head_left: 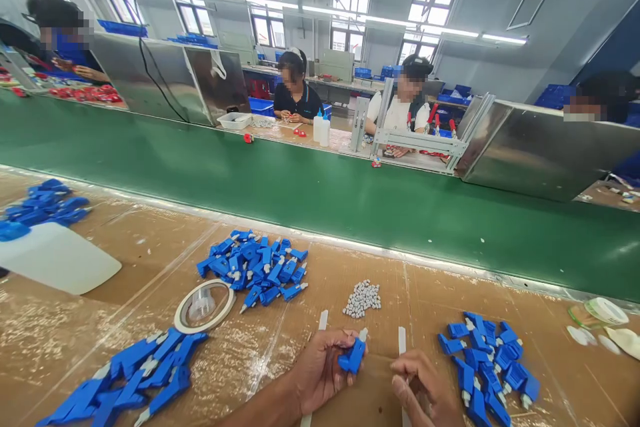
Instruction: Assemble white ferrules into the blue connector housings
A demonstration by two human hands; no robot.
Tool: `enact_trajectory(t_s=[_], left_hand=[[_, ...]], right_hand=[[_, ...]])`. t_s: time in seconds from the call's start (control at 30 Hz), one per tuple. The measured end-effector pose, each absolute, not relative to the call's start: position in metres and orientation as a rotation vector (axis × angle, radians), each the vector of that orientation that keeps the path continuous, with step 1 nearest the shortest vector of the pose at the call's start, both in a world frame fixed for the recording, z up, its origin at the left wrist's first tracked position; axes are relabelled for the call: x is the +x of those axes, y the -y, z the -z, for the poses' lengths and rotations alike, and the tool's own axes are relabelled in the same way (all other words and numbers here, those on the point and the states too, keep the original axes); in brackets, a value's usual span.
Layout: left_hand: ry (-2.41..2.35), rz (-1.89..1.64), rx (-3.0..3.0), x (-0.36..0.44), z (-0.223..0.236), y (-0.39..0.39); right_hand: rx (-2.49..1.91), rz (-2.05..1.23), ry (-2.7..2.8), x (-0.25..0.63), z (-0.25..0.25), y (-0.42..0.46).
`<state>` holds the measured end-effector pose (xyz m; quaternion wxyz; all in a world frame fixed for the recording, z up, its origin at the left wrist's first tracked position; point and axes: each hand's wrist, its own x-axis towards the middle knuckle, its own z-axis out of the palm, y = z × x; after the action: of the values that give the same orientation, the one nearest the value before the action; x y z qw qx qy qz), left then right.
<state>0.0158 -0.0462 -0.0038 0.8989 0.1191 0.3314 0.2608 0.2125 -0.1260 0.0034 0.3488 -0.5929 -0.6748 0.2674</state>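
My left hand (320, 370) is closed around a small blue plastic part (354, 357), whose white tip points up and away from me. Just to its right, my right hand (425, 390) has its thumb and fingers curled close together; whatever they may pinch is too small or hidden to make out. Beyond both hands lies a little heap of small grey pieces (363, 299). Blue parts with white tips are piled to the right (493, 367), at the back left (255, 267) and at the front left (135, 373).
A roll of tape (181, 315) lies beside the back-left pile. A large white bottle (65, 259) rests on its side at left. Toward the right is a tipped clear jar (597, 313). A green conveyor belt (300, 183) crosses beyond the table, with several people seated behind it.
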Motion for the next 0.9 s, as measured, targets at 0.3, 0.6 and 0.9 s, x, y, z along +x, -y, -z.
enact_trajectory(t_s=[0.3,0.6,0.9], left_hand=[[-0.721,-0.611,0.181,0.021,0.007,0.046],[-0.654,-0.591,0.214,0.023,0.016,0.045],[-0.648,-0.604,0.210,0.023,0.021,0.043]], right_hand=[[-1.631,-0.340,1.980,0.214,0.002,0.035],[-1.749,-0.245,2.207,0.207,-0.001,0.029],[-1.910,-0.222,2.335,0.209,-0.021,0.015]])
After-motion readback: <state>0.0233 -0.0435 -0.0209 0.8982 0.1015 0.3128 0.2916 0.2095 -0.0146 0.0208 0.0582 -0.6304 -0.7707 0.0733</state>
